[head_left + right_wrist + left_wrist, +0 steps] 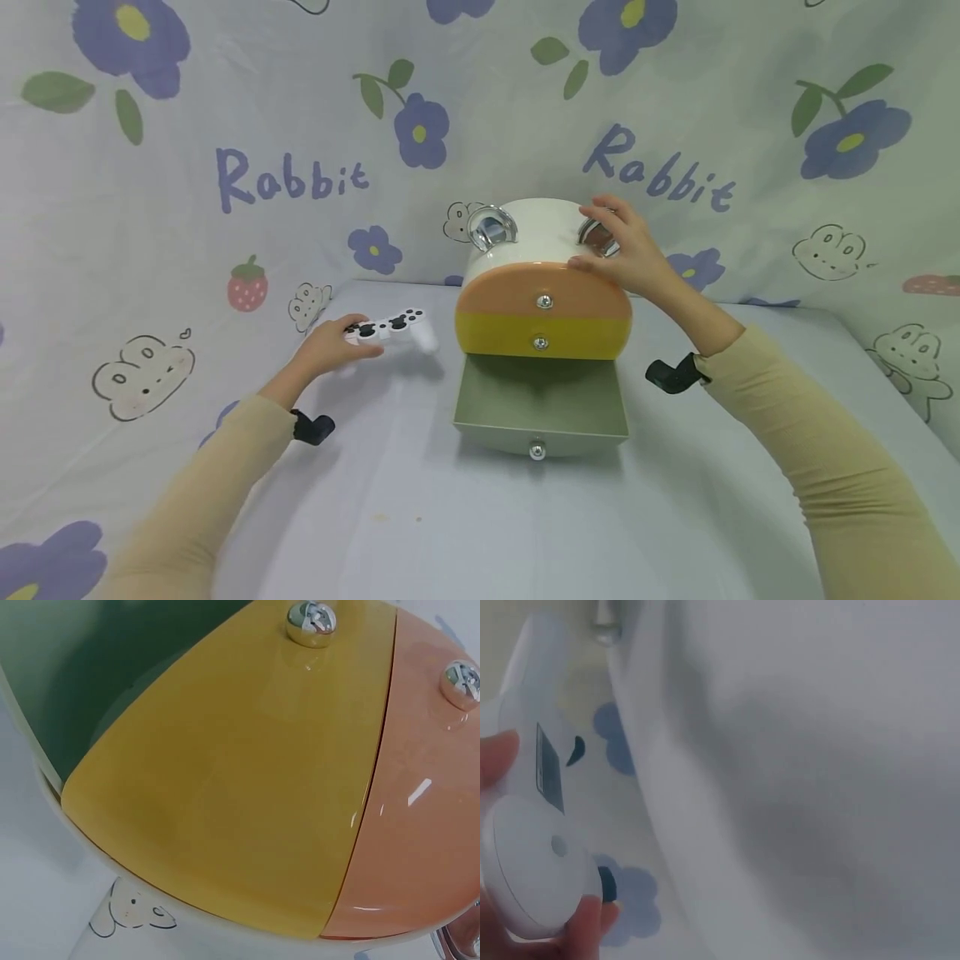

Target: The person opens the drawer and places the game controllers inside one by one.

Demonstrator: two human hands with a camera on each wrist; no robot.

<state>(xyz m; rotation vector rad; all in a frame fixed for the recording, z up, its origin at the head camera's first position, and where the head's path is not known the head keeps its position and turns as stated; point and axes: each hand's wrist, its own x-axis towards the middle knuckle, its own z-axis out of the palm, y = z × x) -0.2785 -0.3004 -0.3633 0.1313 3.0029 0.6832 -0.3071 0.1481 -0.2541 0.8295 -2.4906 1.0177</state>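
My left hand (327,345) holds a white game controller (385,327) by one end, above the table left of a small drawer cabinet (540,229). In the left wrist view the underside of the controller (536,859) shows, with the thumb and fingertips on it. The cabinet has an orange top drawer (504,292) and a yellow middle drawer (498,333), both closed. Its green bottom drawer (495,433) is pulled out, and no object shows inside. My right hand (633,254) rests on the cabinet's upper right, with thumb and fingers spread about a chrome ornament (596,237).
A matching chrome ornament (492,228) sits at the cabinet's upper left. Each drawer carries a round silver knob (537,451). White cloth covers the table (360,500), and a printed curtain (510,125) hangs right behind the cabinet.
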